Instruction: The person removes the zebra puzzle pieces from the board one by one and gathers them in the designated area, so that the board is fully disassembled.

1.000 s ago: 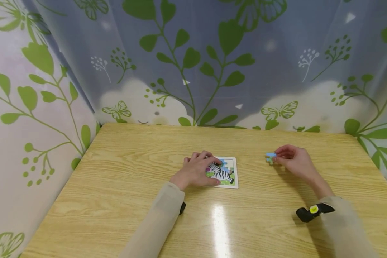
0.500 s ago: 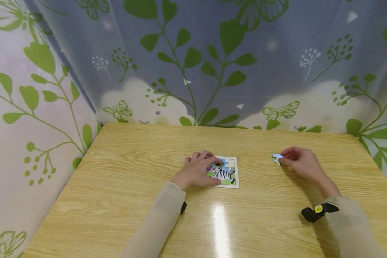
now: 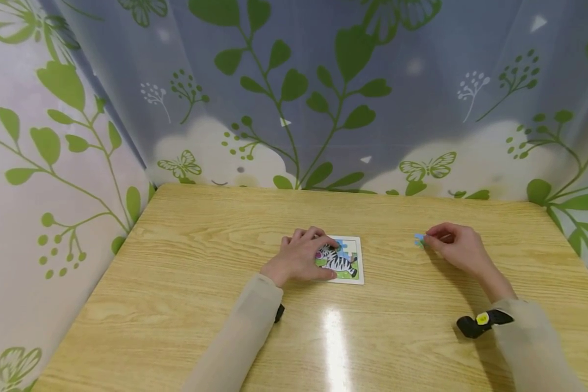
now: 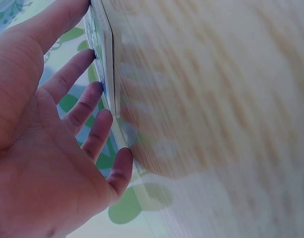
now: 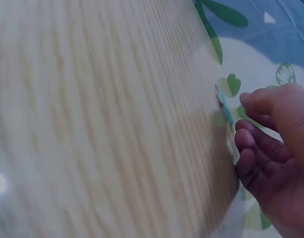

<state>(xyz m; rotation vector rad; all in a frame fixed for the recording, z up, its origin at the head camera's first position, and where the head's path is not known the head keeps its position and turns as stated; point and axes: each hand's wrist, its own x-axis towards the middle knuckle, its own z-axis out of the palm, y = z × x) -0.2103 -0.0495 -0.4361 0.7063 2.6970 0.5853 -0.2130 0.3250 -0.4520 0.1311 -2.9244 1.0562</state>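
A small blue-and-green jigsaw piece is at the fingertips of the right hand, low over or on the desk, well apart from the flat, square, white-bordered zebra puzzle. The right wrist view shows the piece nearly edge-on, just beside the bent fingers; whether they pinch it or only lie next to it, I cannot tell. The left hand lies across the left part of the puzzle, its fingers spread and not curled round anything, the thumb toward the near edge and the index finger on the blue part of the picture. It hides some of the zebra's head. A cream-coloured gap shows at the puzzle's upper right.

Both arms reach forward from the near side, the left hand palm down and the right hand turned with its bent fingers toward the puzzle. Each arm wears a beige sleeve, and a black strap with a yellow label sits at the right wrist. A stretch of the light wood-grain desk separates puzzle and piece, with a bright reflection on it nearer the person. Behind the desk hangs a blue-grey and white curtain printed with green leaves and butterflies.
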